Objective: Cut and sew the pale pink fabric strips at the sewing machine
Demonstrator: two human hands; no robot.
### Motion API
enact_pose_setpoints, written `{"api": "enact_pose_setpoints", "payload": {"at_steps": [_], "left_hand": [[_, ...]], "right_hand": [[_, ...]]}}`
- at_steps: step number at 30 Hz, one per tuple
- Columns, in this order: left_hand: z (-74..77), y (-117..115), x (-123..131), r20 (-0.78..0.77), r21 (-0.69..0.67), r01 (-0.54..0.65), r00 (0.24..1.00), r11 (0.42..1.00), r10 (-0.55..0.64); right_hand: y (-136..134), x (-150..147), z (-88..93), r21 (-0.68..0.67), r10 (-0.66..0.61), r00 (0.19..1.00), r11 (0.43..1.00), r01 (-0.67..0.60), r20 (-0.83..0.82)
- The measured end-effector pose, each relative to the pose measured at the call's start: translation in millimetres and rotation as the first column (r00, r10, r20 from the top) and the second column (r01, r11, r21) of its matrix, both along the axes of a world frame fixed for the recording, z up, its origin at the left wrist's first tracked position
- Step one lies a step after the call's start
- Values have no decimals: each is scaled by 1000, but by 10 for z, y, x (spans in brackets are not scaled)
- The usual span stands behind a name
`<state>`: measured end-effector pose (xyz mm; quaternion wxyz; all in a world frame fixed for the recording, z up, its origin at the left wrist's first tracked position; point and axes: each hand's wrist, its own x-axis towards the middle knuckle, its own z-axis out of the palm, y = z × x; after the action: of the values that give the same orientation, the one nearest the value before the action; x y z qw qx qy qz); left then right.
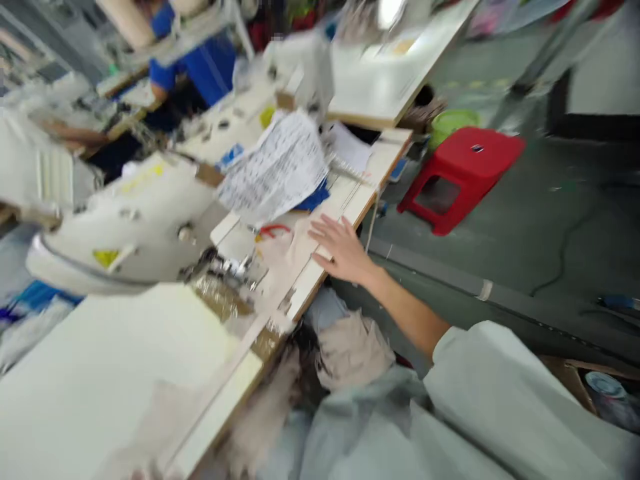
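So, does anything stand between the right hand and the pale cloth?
Nothing visible does. The right hand is open at the table edge, right beside the cloth; the red scissors lie beyond it.

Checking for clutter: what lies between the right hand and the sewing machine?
Pale fabric and what look like red-handled scissors, in the head view.

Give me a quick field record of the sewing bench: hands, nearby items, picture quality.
right hand: open, fingers spread, at the edge of the white table
beside it: pale beige fabric, red-handled scissors
left hand: not in view
behind: white sewing machine, printed paper sheet
floor: red plastic stool
picture: motion-blurred
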<state>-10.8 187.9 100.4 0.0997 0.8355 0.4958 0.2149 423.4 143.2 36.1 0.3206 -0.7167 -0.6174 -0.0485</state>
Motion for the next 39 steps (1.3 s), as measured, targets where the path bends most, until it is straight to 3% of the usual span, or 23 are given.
{"api": "enact_pose_setpoints", "payload": {"at_steps": [2, 4, 8, 11, 13, 15, 18, 19, 21, 23, 25, 27, 29, 32, 35, 39], "left_hand": [[-114, -270, -292, -47, 49, -94, 994, 994, 97], [-236, -433, -516, -86, 148, -108, 989, 983, 122], [-447, -631, -918, -73, 407, -1, 997, 913, 33], [-633, -836, -1239, -39, 487, -74, 994, 870, 106], [-832, -967, -1423, -80, 425, -236, 952, 874, 296], [-1091, -1052, -1547, -173, 272, -398, 875, 876, 451], [-1471, -1102, -1568, -238, -36, -433, 879, 900, 413], [-1555, -1112, -1522, -209, -98, -402, 903, 910, 376], [-1616, -1143, -1345, -114, -79, -390, 918, 917, 380], [-1534, -1192, -1064, -7, -8, -426, 905, 905, 426], [-1368, -1242, -701, 112, -50, -433, 893, 900, 436], [-1206, -1276, -296, 246, -265, -339, 881, 903, 404], [-1120, -1289, 98, 375, -533, -89, 867, 842, 329], [-1164, -1286, 554, 465, -747, 262, 862, 611, 199], [-1299, -1281, 792, 460, -827, 368, 878, 424, 135], [-1364, -1254, 951, 472, -868, 421, 864, 262, 174]], "right_hand": [[-54, 28, -46, 8, 198, 980, 980, -198, 11], [-130, 39, -90, 41, 289, 957, 956, -289, 22], [-401, -81, -147, 180, 256, 965, 948, -263, 65], [-594, -332, -233, 210, 266, 961, 938, -276, 73], [-690, -546, -330, 147, 328, 943, 931, -334, 61], [-788, -754, -450, 35, 406, 914, 913, -406, 25], [-998, -969, -632, -172, 507, 858, 841, -513, -78], [-1087, -1007, -685, -252, 534, 837, 800, -545, -116], [-1274, -1041, -771, -440, 568, 805, 687, -578, -171], [-1438, -1042, -828, -605, 573, 799, 575, -550, -182], [-1542, -1033, -856, -682, 570, 805, 523, -512, -167], [-1565, -1022, -863, -672, 558, 813, 540, -506, -165], [-1514, -997, -862, -627, 517, 833, 587, -512, -195], [-1346, -905, -856, -585, 422, 874, 655, -477, -240], [-1168, -776, -816, -560, 312, 913, 722, -407, -263], [-1065, -776, -608, -514, 223, 894, 753, -411, -388]]}}
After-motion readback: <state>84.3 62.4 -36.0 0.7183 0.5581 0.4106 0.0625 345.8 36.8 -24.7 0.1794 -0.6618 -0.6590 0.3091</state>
